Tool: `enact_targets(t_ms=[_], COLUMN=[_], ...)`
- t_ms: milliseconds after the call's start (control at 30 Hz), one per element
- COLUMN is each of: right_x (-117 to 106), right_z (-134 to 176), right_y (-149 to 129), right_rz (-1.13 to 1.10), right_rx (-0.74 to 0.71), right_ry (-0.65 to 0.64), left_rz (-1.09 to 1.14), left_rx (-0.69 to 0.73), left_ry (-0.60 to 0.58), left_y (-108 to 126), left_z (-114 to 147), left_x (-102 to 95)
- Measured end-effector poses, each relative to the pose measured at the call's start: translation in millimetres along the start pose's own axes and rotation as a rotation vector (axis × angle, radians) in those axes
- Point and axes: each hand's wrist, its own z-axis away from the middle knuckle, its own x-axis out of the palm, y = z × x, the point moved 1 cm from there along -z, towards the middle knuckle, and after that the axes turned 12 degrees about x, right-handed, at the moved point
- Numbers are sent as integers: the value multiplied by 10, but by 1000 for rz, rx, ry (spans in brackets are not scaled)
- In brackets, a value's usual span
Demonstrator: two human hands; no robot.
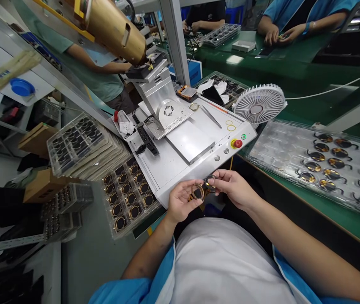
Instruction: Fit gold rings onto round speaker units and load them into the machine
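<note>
Between finger and thumb of my left hand is a gold-rimmed ring, like a round watch case, tilted on edge. My right hand pinches a small dark round part with some gold on it. The two parts are side by side, close together, in front of the machine's front edge; whether they touch I cannot tell. Beyond them lies the white machine base, with a red button, tweezers and thin yellow rings on its top.
At left, a clear tray holds gold-rimmed round parts beside stacked trays. A tray of dark discs with curled ribbons lies at right. A white fan and a gold machine head stand ahead. Co-workers are across the bench.
</note>
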Motion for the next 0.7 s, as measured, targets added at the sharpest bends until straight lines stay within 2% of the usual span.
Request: enact_targets(t_ms=[67,167,300,467,700], right_x=[71,210,359,439,493], right_z=[37,97,145,162,188], right_y=[16,51,88,96,76], right_rz=[-1,-27,-24,141,206], right_rx=[71,139,40,-108,-121], right_ry=[-50,-114,-50,43,54], left_rz=[78,105,130,56,16], left_rx=[-31,-90,-97,-113,-95], left_ry=[89,145,132,176,164], left_y=[-51,-116,-137,-134,-142], left_z=[10,42,92,125,136], left_x=[-21,-31,-18,-46,-97])
